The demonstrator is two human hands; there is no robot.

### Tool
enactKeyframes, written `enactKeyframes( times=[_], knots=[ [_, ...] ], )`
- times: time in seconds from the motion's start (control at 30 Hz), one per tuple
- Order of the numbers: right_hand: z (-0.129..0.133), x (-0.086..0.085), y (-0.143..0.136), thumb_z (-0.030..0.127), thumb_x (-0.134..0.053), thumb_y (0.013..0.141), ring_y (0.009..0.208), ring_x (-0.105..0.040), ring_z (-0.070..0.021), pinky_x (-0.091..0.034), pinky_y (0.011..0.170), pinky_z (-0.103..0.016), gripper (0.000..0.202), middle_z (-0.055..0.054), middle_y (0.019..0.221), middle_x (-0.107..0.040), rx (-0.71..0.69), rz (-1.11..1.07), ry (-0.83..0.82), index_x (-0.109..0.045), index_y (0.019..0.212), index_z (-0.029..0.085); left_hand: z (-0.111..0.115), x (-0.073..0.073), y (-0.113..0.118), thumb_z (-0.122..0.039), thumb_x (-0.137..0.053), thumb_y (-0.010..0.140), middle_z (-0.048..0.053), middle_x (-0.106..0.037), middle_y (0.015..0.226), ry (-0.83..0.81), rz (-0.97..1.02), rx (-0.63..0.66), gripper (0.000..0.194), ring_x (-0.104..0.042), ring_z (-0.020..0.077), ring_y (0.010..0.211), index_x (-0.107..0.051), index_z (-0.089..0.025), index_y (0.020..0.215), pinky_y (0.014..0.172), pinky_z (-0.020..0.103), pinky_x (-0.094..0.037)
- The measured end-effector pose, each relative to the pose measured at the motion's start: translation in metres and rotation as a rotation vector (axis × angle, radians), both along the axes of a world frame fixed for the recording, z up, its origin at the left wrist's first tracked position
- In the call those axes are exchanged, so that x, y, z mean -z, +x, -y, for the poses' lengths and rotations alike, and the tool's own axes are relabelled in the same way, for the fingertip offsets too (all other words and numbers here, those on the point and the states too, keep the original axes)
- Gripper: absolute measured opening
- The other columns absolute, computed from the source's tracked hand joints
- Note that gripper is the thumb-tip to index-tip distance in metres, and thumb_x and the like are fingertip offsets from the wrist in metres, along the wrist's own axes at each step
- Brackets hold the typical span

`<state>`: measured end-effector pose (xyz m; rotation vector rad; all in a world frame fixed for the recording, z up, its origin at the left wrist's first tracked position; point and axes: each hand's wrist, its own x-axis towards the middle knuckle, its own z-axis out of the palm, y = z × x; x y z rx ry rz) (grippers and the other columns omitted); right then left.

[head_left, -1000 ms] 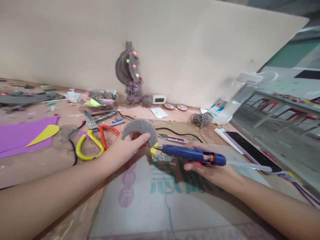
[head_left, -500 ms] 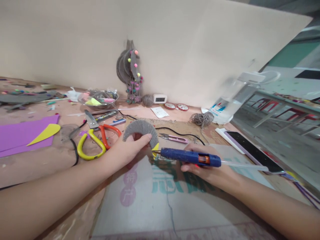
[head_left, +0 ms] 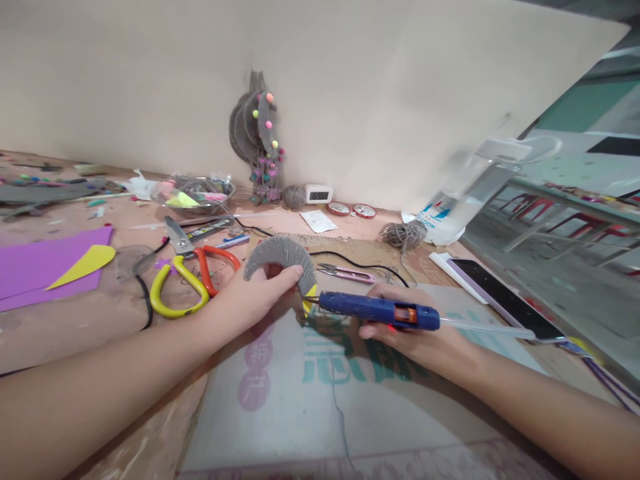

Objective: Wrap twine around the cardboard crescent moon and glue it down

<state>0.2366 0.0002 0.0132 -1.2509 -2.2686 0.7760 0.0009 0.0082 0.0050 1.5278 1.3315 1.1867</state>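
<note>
A curved, crescent-like piece wrapped in grey yarn (head_left: pixel 283 251) is pinched in my left hand (head_left: pixel 265 291), thumb on its front. Its lower right end is bare and yellow (head_left: pixel 311 300). My right hand (head_left: pixel 400 333) is closed around a blue hot glue gun (head_left: pixel 370 308), held level with its nozzle pointing left at that yellow end. Whether the tip touches it I cannot tell. A clear glue stick (head_left: pixel 485 328) sticks out of the gun's back, and a small red light glows under its body. Below both hands lies a printed cardboard sheet (head_left: pixel 280 427).
Left of my left hand lie scissors with yellow and orange handles (head_left: pixel 180 293) and purple sheets (head_left: pixel 50 263) under a yellow cutout (head_left: pixel 83 267). Pink thread snips (head_left: pixel 350 274), a grey yarn bundle (head_left: pixel 404 233), a phone (head_left: pixel 505 300) and a water bottle (head_left: pixel 450 207) stand or lie beyond and right.
The view has shifted slightly. Both hands keep their holds, and the glue gun's nozzle stays at the yellow end of the yarn-wrapped piece.
</note>
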Motion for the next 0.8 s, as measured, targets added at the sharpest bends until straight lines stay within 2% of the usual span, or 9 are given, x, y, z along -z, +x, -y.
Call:
enactKeyframes(
  times=[0.17,0.3,0.53,0.8],
  knots=[
    [0.0008,-0.0013,-0.0012,0.045,-0.064,0.073,0.064,-0.05,-0.014,-0.037,0.055,-0.025,0.028,0.0,0.068,-0.054,0.006,0.014,-0.011,-0.055,0.072,0.018,0.0029,-0.0045,0.0018,-0.038,-0.059,0.072,0.002,-0.067,0.067,-0.085,-0.027,-0.053,0.019,-0.06,0.0212,0.071,-0.065,-0.021,0.063,0.069,0.027,-0.043],
    [0.001,-0.0021,-0.001,0.045,-0.063,0.074,0.064,-0.051,-0.0143,-0.038,0.056,-0.026,0.028,0.0,0.069,-0.055,0.005,0.017,-0.019,-0.055,0.071,0.019,0.0031,-0.0047,0.0023,-0.037,-0.057,0.073,0.002,-0.067,0.069,-0.061,-0.002,-0.028,0.019,-0.06,0.0214,0.072,-0.064,-0.021,0.065,0.07,0.028,-0.044],
    [0.0018,-0.0014,-0.0013,0.045,-0.063,0.074,0.063,-0.05,-0.0149,-0.038,0.055,-0.026,0.027,-0.001,0.067,-0.055,0.017,0.014,-0.02,-0.055,0.07,0.019,-0.0004,0.0036,-0.0002,-0.04,-0.057,0.072,0.001,-0.065,0.064,-0.05,-0.001,-0.02,0.021,-0.059,0.02,0.067,-0.064,-0.021,0.065,0.066,0.027,-0.043],
    [0.0027,-0.0018,-0.0017,0.046,-0.064,0.073,0.063,-0.051,-0.0132,-0.037,0.056,-0.024,0.03,0.0,0.066,-0.055,0.032,0.006,-0.04,-0.055,0.069,0.018,-0.0002,0.0014,-0.0008,-0.042,-0.051,0.075,0.0,-0.066,0.071,-0.034,-0.1,0.009,0.025,-0.06,0.0198,0.075,-0.06,-0.021,0.066,0.073,0.028,-0.044]
  ],
)
